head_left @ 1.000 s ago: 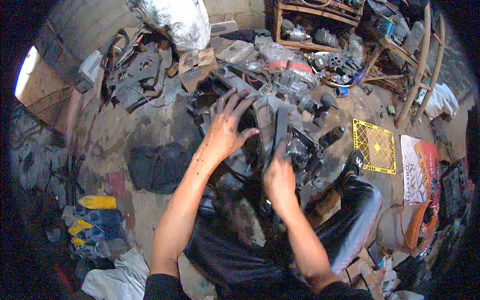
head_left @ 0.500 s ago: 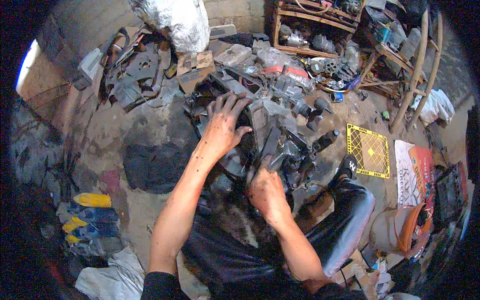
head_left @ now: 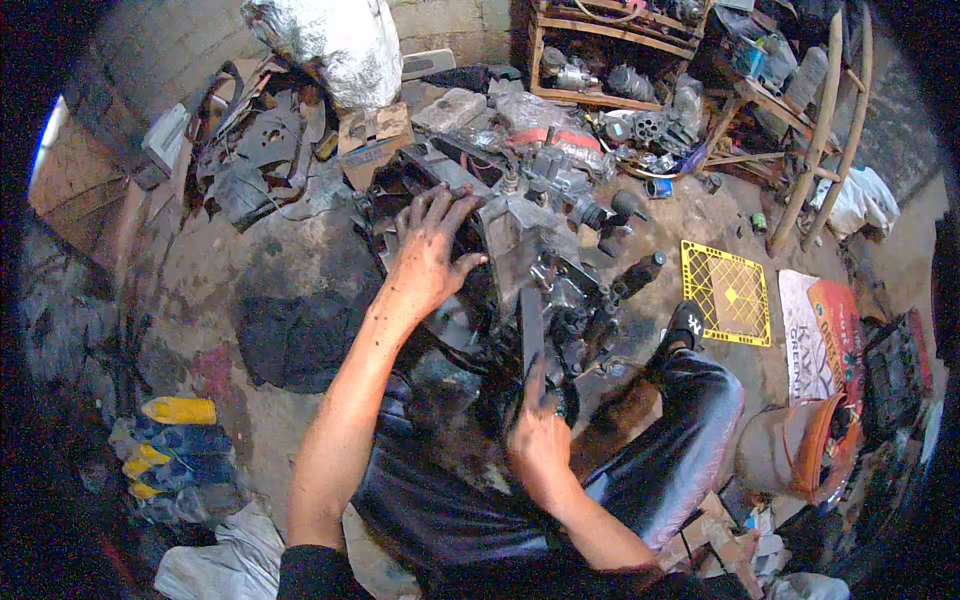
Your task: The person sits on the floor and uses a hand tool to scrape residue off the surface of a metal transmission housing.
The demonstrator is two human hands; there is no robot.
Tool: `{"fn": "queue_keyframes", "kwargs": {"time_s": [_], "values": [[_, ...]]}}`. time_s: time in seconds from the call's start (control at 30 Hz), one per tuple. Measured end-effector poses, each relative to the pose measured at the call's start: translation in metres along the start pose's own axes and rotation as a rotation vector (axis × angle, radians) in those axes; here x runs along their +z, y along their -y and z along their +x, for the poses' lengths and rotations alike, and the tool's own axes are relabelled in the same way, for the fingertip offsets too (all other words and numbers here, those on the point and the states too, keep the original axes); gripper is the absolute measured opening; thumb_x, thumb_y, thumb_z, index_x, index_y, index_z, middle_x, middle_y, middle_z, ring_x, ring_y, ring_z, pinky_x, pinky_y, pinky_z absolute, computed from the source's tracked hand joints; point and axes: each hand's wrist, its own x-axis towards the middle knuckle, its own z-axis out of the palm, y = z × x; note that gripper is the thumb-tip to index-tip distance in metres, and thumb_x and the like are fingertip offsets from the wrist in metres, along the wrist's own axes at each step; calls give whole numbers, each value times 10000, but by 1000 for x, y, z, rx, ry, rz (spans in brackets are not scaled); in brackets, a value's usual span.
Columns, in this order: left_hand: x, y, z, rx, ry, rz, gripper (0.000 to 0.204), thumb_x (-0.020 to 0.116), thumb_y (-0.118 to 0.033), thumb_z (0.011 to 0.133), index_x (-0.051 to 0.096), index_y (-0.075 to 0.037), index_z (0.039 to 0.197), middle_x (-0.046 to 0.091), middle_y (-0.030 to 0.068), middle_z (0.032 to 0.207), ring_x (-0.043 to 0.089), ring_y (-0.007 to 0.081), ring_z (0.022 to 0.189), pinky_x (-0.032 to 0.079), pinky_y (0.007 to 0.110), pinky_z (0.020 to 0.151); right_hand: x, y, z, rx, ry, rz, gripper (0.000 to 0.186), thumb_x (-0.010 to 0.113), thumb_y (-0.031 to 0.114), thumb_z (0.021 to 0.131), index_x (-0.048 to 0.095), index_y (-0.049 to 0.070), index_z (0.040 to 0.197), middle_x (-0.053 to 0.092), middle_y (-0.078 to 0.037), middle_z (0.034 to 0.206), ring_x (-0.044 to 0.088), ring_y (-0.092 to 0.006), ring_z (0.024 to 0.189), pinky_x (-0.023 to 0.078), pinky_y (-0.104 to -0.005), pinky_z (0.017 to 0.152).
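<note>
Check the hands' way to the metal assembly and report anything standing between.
Nothing visible blocks the left hand, which appears to rest on the metal assembly. Ahead of the right hand is only the dark flat bar it holds; whether that bar touches the assembly is unclear.

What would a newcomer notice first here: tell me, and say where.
Probably the yellow grid, bright and flat, right of centre. Next might come the shiny white sack at the top, left of centre. Then the grimy machine in the middle, with the left hand spread over its left side and the right hand holding a dark bar.
</note>
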Motion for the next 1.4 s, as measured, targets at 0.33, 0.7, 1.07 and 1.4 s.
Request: {"fn": "queue_keyframes", "kwargs": {"time_s": [0.33,0.7,1.07,1.4], "values": [[1,0,1,-8,16,-27,749,779,-245,671,436,-137,1328,404,167,1368,336,388,1276,249,509,1055,-2,7,-7,258,92,-128,809,457,-1,759,56,14,1461,573,-336,905,636,-426,687,524,-468,582],[8,0,-1,7,-75,18,708,787,-206,634,479,-129,1266,437,60,1341,356,303,1266,270,498,986,-34,0,12,-25,-57,-257,568,513,94,766,422,-35,1312,605,-198,704,622,-328,556,516,-437,507],[1,8,-6,17,-42,-12,736,782,-261,661,455,-162,1313,413,177,1350,345,376,1269,233,527,1042,-97,38,41,-180,181,-614,131,602,176,774,712,105,768,690,-127,752,693,-216,692,549,-351,550],[2,4,-1,21,-12,-36,732,780,-261,663,455,-161,1312,414,160,1359,358,351,1258,238,521,1026,-37,16,14,-184,27,-1047,127,603,175,751,685,117,830,667,-70,714,649,-210,634,513,-337,521]]}}
